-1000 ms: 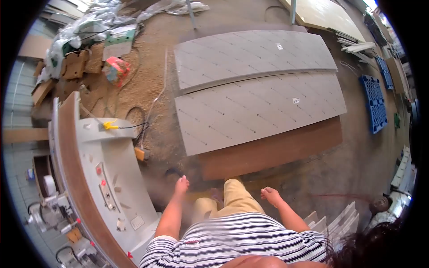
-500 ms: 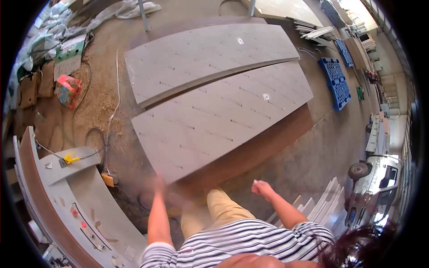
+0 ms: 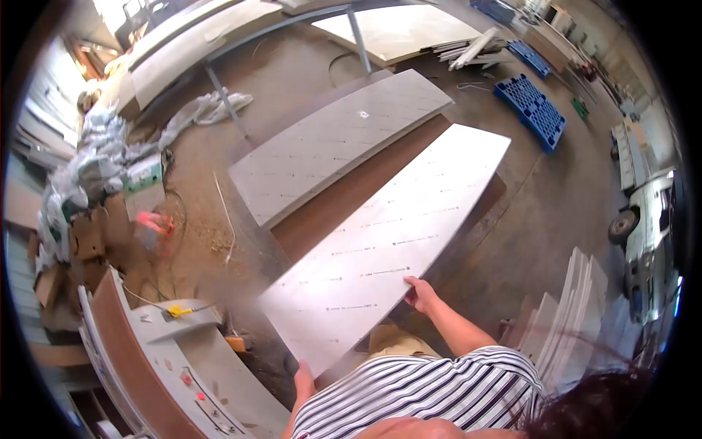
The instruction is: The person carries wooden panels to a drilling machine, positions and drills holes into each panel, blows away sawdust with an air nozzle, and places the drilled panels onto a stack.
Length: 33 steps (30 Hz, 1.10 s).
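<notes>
A long pale panel [image 3: 380,234] printed with rows of small dark marks is tilted up in front of me. My right hand [image 3: 418,294] is closed on its near long edge, thumb on the top face and fingers underneath. At the panel's near left corner my left hand [image 3: 303,373] is closed too, its thumb showing at the edge and the other fingers hidden. A second grey panel [image 3: 336,150] with a small white label lies flat beyond it. Below both is a brown board surface [image 3: 314,230].
On the left stands a curved grey piece [image 3: 227,380] with a yellow air tool [image 3: 178,312] on it. Pale strips [image 3: 570,314] lean at my right. Further off are a blue pallet [image 3: 531,110], a parked vehicle [image 3: 647,241] and plastic wrap [image 3: 110,154].
My right hand has come from free air onto the near panel's edge. That panel is lifted and tilted, apart from the far panel. My view has turned too.
</notes>
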Each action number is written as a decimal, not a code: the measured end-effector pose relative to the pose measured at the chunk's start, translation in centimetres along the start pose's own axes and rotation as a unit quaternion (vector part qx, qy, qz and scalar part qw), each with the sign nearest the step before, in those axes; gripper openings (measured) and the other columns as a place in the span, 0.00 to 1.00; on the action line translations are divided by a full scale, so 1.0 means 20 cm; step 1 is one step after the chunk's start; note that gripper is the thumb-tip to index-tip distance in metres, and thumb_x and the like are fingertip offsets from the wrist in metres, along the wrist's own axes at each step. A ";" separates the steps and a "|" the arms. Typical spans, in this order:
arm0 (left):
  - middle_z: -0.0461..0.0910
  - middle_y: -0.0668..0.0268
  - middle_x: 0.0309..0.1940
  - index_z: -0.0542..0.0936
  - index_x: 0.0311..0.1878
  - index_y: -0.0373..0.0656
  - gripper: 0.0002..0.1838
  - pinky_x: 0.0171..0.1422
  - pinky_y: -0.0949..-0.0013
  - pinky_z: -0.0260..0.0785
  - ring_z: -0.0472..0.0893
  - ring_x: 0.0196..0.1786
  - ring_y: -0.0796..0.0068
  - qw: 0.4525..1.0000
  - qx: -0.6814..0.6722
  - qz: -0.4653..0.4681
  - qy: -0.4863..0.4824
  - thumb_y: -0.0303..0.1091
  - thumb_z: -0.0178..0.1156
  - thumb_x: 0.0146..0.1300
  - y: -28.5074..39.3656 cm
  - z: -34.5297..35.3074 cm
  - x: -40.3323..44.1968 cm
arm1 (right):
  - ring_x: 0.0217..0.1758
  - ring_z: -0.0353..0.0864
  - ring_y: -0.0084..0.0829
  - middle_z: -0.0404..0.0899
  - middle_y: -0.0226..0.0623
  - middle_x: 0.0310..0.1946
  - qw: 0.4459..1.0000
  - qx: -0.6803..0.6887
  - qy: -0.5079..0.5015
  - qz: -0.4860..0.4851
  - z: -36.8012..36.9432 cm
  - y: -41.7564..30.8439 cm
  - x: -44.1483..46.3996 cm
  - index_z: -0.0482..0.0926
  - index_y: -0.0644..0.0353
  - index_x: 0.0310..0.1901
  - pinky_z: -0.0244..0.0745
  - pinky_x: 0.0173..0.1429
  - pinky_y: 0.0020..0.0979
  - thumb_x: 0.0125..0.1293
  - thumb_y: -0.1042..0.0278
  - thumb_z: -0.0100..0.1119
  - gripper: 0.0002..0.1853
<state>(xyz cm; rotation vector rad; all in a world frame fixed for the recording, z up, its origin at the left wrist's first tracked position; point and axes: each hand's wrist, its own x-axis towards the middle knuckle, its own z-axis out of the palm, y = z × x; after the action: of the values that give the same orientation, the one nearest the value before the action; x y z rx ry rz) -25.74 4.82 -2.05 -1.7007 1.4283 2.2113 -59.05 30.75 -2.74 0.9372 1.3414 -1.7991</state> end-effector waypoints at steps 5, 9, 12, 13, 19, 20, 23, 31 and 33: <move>0.66 0.71 0.21 0.72 0.31 0.47 0.15 0.18 0.78 0.52 0.62 0.19 0.80 0.974 -0.086 -0.207 0.041 0.49 0.52 0.62 0.32 -0.18 0.04 | 0.35 0.78 0.32 0.77 0.39 0.33 0.967 -0.235 -0.044 -0.092 0.35 -0.12 -0.11 0.76 0.63 0.40 0.75 0.40 0.36 0.52 0.58 0.58 0.18; 0.64 0.74 0.18 0.69 0.25 0.48 0.12 0.18 0.80 0.49 0.61 0.19 0.83 0.983 0.063 -0.080 -0.151 0.42 0.52 0.60 0.49 -0.26 0.00 | 0.29 0.81 0.35 0.80 0.44 0.25 0.868 -0.473 0.005 -0.152 0.62 -0.30 -0.25 0.81 0.64 0.29 0.75 0.41 0.31 0.48 0.49 0.52 0.22; 0.68 0.70 0.20 0.73 0.28 0.46 0.11 0.22 0.74 0.57 0.67 0.21 0.79 0.992 0.022 -0.100 -0.079 0.42 0.51 0.59 0.52 -0.31 0.08 | 0.33 0.82 0.35 0.81 0.38 0.27 0.803 -0.538 0.078 -0.245 0.76 -0.27 -0.10 0.82 0.60 0.29 0.74 0.42 0.35 0.51 0.48 0.49 0.22; 0.71 0.67 0.21 0.75 0.31 0.44 0.12 0.24 0.71 0.62 0.71 0.23 0.75 0.993 0.041 -0.113 -0.023 0.43 0.50 0.59 0.53 -0.32 0.13 | 0.32 0.82 0.35 0.81 0.39 0.28 0.808 -0.538 0.062 -0.233 0.80 -0.30 -0.14 0.82 0.61 0.29 0.74 0.41 0.35 0.52 0.47 0.49 0.22; 0.78 0.50 0.34 0.74 0.42 0.39 0.25 0.41 0.54 0.70 0.78 0.40 0.48 0.734 0.576 0.360 -0.017 0.54 0.55 0.55 0.59 -0.06 0.45 | 0.27 0.81 0.33 0.81 0.39 0.29 0.830 -0.520 -0.018 -0.200 0.89 -0.36 -0.13 0.80 0.62 0.31 0.74 0.38 0.35 0.55 0.46 0.47 0.24; 0.78 0.49 0.32 0.74 0.40 0.41 0.28 0.40 0.54 0.69 0.78 0.38 0.47 0.656 0.668 0.351 0.004 0.58 0.59 0.51 0.60 0.05 0.43 | 0.28 0.81 0.33 0.81 0.39 0.31 0.833 -0.517 -0.029 -0.193 0.90 -0.35 -0.11 0.80 0.63 0.33 0.75 0.38 0.35 0.57 0.45 0.47 0.25; 0.79 0.53 0.31 0.75 0.41 0.47 0.29 0.41 0.56 0.70 0.78 0.38 0.49 0.657 0.696 0.284 0.061 0.57 0.66 0.41 0.72 0.29 0.30 | 0.27 0.81 0.35 0.80 0.39 0.36 0.866 -0.464 -0.119 -0.141 0.83 -0.33 -0.02 0.79 0.64 0.38 0.75 0.38 0.36 0.60 0.41 0.43 0.29; 0.81 0.61 0.22 0.79 0.38 0.46 0.21 0.34 0.67 0.72 0.82 0.28 0.68 0.775 0.586 0.235 -0.043 0.41 0.72 0.39 1.19 0.28 -0.44 | 0.49 0.74 0.54 0.74 0.62 0.42 0.850 -0.450 0.177 -0.209 0.07 -0.23 0.58 0.75 0.67 0.46 0.68 0.53 0.45 0.61 0.46 0.46 0.27; 0.79 0.62 0.22 0.80 0.40 0.47 0.22 0.33 0.66 0.70 0.79 0.25 0.69 0.781 0.577 0.232 -0.050 0.43 0.72 0.41 1.31 0.19 -0.65 | 0.58 0.69 0.53 0.70 0.63 0.52 0.865 -0.467 0.142 -0.120 -0.08 -0.14 0.97 0.69 0.75 0.53 0.67 0.57 0.42 0.57 0.37 0.45 0.40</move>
<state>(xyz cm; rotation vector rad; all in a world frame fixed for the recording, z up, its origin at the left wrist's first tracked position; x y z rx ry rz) -36.39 -1.55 24.65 -0.7962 2.5182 0.8962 -70.86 30.87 -18.51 0.4916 2.2783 -0.9196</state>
